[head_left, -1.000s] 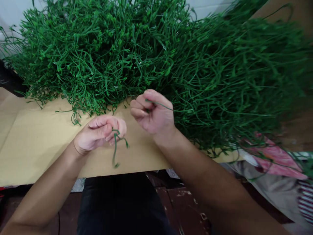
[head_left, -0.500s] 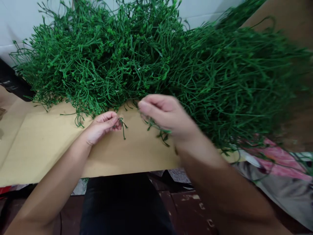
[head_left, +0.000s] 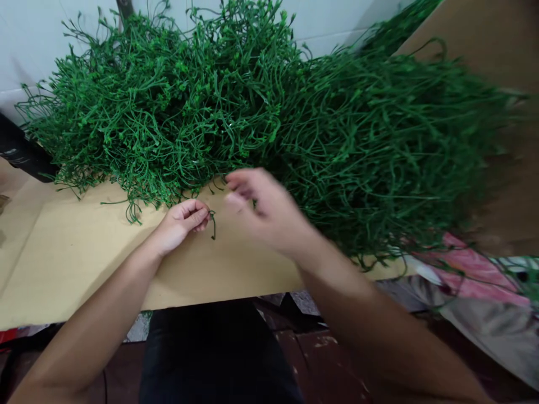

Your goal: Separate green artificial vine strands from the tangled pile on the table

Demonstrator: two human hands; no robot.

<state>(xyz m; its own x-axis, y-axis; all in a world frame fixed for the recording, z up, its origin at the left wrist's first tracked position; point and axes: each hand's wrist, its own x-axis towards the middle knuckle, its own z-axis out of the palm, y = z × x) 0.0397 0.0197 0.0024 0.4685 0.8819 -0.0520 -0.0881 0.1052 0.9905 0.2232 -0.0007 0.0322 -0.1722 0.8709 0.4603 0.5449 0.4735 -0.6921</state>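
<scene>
Just left of the frame's centre, a green sprig [head_left: 213, 226] is pinched by the left hand [head_left: 182, 224] and could be knocked loose if it is brushed by the blurred, half-curled right hand [head_left: 272, 216], whose contents, if any, cannot be told.

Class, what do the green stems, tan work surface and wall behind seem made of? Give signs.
Green stems: probably moulded plastic, faintly glossy; even colour, tiny white glints.
Tan work surface: likely cardboard, matte; flat, crease-like line at left.
Wall: perhaps glazed tile, smooth; pale, with straight joint lines.
</scene>
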